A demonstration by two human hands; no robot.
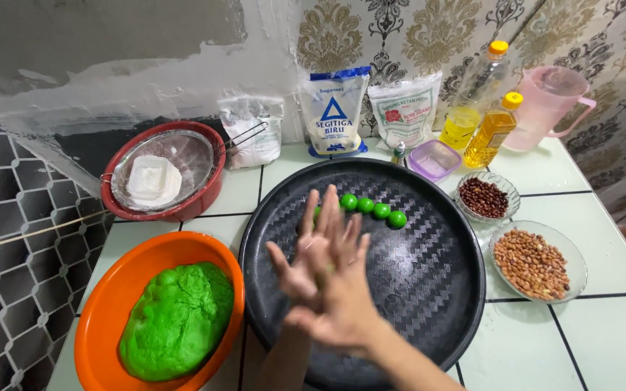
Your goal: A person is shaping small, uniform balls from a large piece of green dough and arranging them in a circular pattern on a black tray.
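**Palms pressed together over the black tray**

Both hands are seen raised above the round black tray (pixel 429 289), laid palm to palm with the fingers stretched out and fanned slightly, pointing up and away from the camera. The right hand (pixel 338 289) is laid on top, its forearm entering from the lower right edge; the left hand (pixel 295 264) is partly covered beneath it, with its thumb sticking out to the left and its forearm coming up from the bottom edge. The hands are blurred. Whether a piece of dough is held between the palms cannot be told, as the contact is hidden.

Just beyond the fingertips, a short row of small green balls (pixel 372 208) is laid on the tray, touching one another; one more is half hidden behind the fingers. To the left of the tray, a large lump of green dough (pixel 175 322) is held in an orange bowl (pixel 110 304).

Behind that, a red bowl (pixel 208 195) with a metal sieve (pixel 197 156) and a white block is placed. To the right of the tray, two glass dishes are set: one of pale peanuts (pixel 532 264), one of dark beans (pixel 483 197). Along the wall, flour bags (pixel 333 108), two oil bottles (pixel 490 130), a small purple box (pixel 435 159) and a pink jug (pixel 548 105) are lined up.
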